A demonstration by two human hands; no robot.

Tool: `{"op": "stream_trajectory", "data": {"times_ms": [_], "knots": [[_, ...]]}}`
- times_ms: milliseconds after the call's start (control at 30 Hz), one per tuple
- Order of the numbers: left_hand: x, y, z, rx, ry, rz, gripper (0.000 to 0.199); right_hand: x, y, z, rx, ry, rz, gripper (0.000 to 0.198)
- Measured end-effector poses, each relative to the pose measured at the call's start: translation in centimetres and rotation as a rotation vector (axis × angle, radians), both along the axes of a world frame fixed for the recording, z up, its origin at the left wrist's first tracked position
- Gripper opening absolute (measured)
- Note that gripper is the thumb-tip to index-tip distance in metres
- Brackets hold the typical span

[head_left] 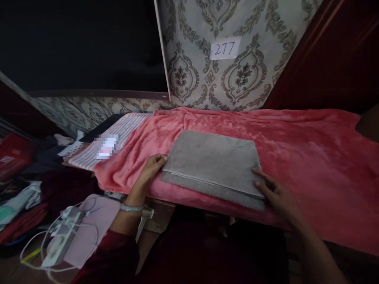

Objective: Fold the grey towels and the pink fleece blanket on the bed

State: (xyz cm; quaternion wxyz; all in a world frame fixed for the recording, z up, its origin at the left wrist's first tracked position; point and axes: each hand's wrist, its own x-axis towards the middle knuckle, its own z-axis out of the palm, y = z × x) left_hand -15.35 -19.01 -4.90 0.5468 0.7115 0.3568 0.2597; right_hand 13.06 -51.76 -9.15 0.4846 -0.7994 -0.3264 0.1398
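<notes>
A folded grey cloth lies on a pink plush blanket. At nine o'clock the left hand pinches its edge between fingers; toward four, the right hand's fingers touch it, grip unclear.

"What's the bright thing on the striped cloth?"
"Can't tell — blocky pixels cover it."
"And the screen?"
"Cut off by the top and left edges. The pink blanket runs out of view at the right."
"How about the grey cloth?"
"Its lower layer is mostly hidden under the upper one."
"And the right hand?"
"Not all its fingers show — and the forearm leaves through the bottom edge."
</notes>
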Motion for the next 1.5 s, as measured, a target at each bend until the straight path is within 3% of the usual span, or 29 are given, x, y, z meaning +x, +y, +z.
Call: {"op": "stream_trajectory", "data": {"times_ms": [133,433,633,733,867,1033,1133,1267,1367,1500], "knots": [[0.2,0.3,-0.1,0.044,0.033,-0.033,0.045,-0.2,-0.4,-0.2,-0.038,-0.051,0.064,0.072],[0.0,0.2,0.2,-0.134,-0.048,-0.021,0.038,-0.4,-1.6,0.1,-0.107,-0.163,0.187,0.081],[0.3,0.3,0.8,-0.115,-0.031,-0.043,0.041,-0.3,-1.7,-0.5,-0.132,-0.31,0.22,0.068],[0.1,0.2,1.1,-0.07,0.077,-0.105,0.045,-0.7,-1.8,-0.5,-0.152,-0.538,0.18,0.058],[-0.2,0.1,1.3,0.017,0.171,-0.177,0.047,-1.7,-1.1,0.1,-0.071,-0.852,0.169,0.046],[0.3,0.1,1.3,0.036,0.137,-0.152,0.048,-3.0,0.4,0.6,-0.029,-0.908,0.233,0.034],[0.4,0.1,1.3,-0.015,0.153,-0.156,0.046,-3.7,0.7,0.9,0.025,-0.892,0.166,0.031],[0.5,-0.1,1.0,0.01,0.21,-0.167,0.042,-4.3,0.4,1.1,0.161,-0.893,-0.029,0.023],[0.8,-0.4,0.7,0.13,0.266,-0.146,0.039,-4.4,0.0,0.7,0.161,-0.919,-0.106,0.021],[1.4,-0.8,0.4,0.31,0.331,-0.112,0.034,-4.4,-0.5,-0.5,0.12,-0.939,-0.086,0.021]]}}
